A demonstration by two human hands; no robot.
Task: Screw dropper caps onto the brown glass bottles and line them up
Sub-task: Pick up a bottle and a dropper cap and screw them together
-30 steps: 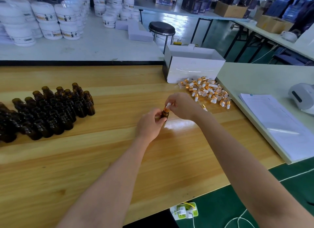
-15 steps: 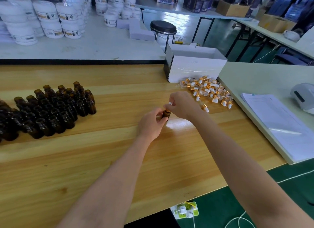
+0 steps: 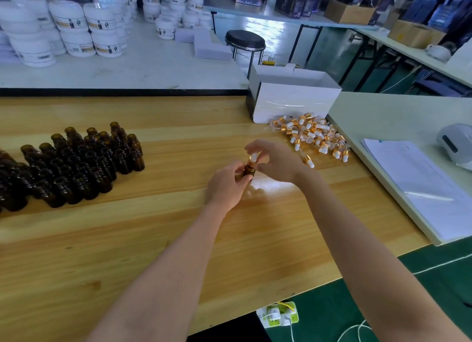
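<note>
While the left hand (image 3: 227, 186) holds the brown bottle (image 3: 249, 170) upright, with thumb and curled fingers closed round the glass, the dropper cap (image 3: 253, 158) sits on the neck of this bottle, its white bulb pointing up. The right hand (image 3: 277, 160) arches over the cap from the other side, and its thumb and forefinger pinch the cap at the gold collar; the other fingers are bent loosely above it. Whether the bottle's base touches the wooden table (image 3: 153, 239) I cannot tell, because the left fingers hide it. Beyond the right fingers, a little away, lies a heap of loose caps (image 3: 314, 137) with gold collars, and one single cap (image 3: 308, 161) lies just beside the right wrist. Behind the heap stands a white box (image 3: 293, 99). Well apart from the left fingers, on the far left, the uncapped bottles (image 3: 76, 168) stand close together in slanting rows. Right of the right arm, a stack of papers (image 3: 419, 186) rests on a pale table.
</note>
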